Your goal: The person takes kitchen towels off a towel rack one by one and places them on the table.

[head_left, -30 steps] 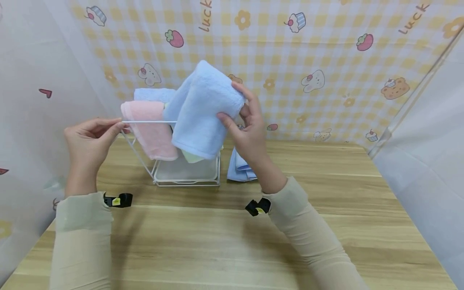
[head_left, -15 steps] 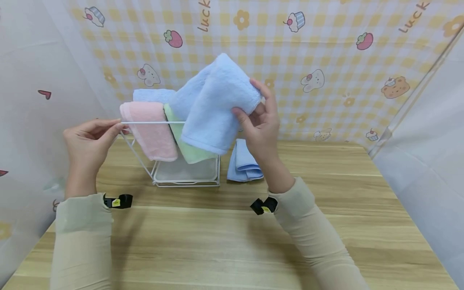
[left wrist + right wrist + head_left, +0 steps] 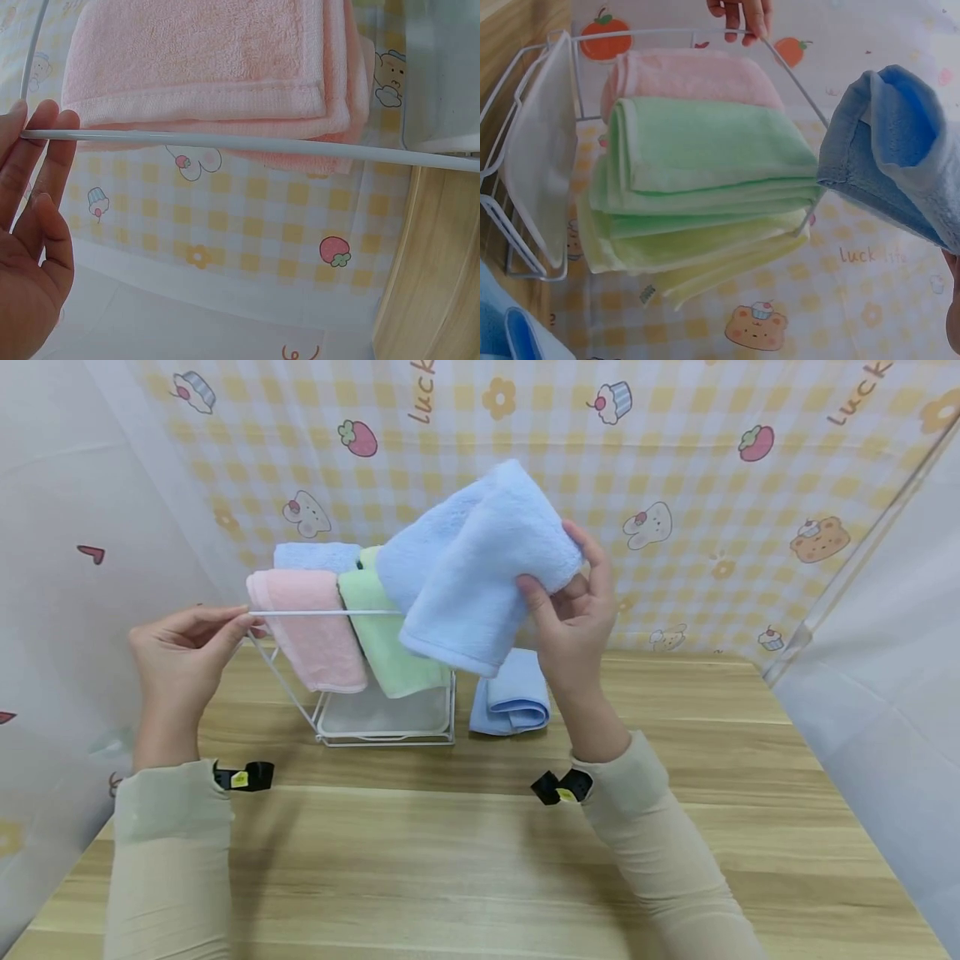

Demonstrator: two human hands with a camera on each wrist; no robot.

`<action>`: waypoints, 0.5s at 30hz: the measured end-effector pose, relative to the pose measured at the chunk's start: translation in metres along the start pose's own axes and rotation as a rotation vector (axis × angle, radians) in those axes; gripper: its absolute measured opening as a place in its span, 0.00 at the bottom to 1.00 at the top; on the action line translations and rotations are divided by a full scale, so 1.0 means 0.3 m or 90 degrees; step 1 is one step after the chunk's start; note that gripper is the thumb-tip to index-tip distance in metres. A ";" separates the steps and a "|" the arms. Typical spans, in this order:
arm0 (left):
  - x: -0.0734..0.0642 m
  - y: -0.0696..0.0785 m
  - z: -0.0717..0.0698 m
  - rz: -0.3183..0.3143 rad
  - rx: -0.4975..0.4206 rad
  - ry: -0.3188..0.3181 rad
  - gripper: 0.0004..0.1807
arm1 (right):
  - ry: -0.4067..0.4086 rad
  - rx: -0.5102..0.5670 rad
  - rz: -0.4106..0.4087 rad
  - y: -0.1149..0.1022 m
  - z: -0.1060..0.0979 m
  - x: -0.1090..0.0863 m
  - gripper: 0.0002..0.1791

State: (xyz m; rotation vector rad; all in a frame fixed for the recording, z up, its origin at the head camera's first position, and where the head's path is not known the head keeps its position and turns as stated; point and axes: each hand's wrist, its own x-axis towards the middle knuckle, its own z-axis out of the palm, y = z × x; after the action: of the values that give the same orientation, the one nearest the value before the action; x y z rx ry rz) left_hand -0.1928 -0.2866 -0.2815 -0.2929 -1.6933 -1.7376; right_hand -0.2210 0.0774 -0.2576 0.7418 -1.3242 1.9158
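My left hand [image 3: 178, 664] pinches the upper left corner of a white wire rack [image 3: 296, 612] between thumb and fingers. In the right hand [image 3: 576, 635], a folded light blue towel [image 3: 480, 560] is held up by its right side, above the rack's right part. A pink towel [image 3: 311, 635] hangs over the rack at left, with a green towel [image 3: 393, 643] beside it. The right wrist view shows a yellow towel [image 3: 697, 247] next to the green one. In that view the held towel is seen apart from the hanging green towel.
Another folded blue towel [image 3: 517, 689] lies on the wooden table [image 3: 420, 860] just right of the rack. At the rack's back left is a further blue towel [image 3: 315, 557]. A white tray [image 3: 382, 714] forms the rack's base. A checked patterned curtain [image 3: 675, 468] stands behind.
My right hand has moved right and slightly up with the blue towel, uncovering more of the green towel and the blue one on the table. My left hand stays on the rack corner.
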 end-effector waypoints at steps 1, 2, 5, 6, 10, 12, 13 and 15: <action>0.000 0.000 0.000 0.002 0.002 -0.001 0.11 | 0.009 0.003 -0.001 -0.004 -0.005 0.002 0.30; 0.001 0.000 0.000 0.003 -0.003 -0.001 0.11 | 0.017 0.003 -0.005 -0.007 -0.011 0.004 0.30; 0.001 0.001 0.000 0.006 -0.008 0.000 0.11 | 0.034 0.002 -0.015 -0.013 -0.028 0.008 0.30; 0.001 0.002 0.000 0.007 -0.009 0.000 0.11 | 0.036 0.001 -0.018 -0.014 -0.035 0.009 0.30; 0.000 0.004 0.002 0.006 -0.007 0.003 0.11 | 0.042 -0.008 -0.022 -0.010 -0.069 0.003 0.30; -0.001 0.003 0.002 0.005 -0.004 0.003 0.12 | 0.040 -0.017 -0.017 -0.007 -0.092 -0.002 0.30; -0.002 0.002 0.003 0.004 -0.005 0.003 0.12 | 0.040 -0.020 -0.011 -0.006 -0.104 -0.004 0.30; -0.002 0.000 0.003 0.006 0.004 0.002 0.12 | 0.037 -0.027 0.000 -0.005 -0.130 -0.008 0.30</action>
State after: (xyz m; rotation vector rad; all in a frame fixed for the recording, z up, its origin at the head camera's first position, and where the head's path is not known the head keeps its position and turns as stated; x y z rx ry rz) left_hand -0.1927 -0.2856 -0.2818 -0.2942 -1.6913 -1.7252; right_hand -0.2211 0.1140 -0.2712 0.6606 -1.3242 1.8897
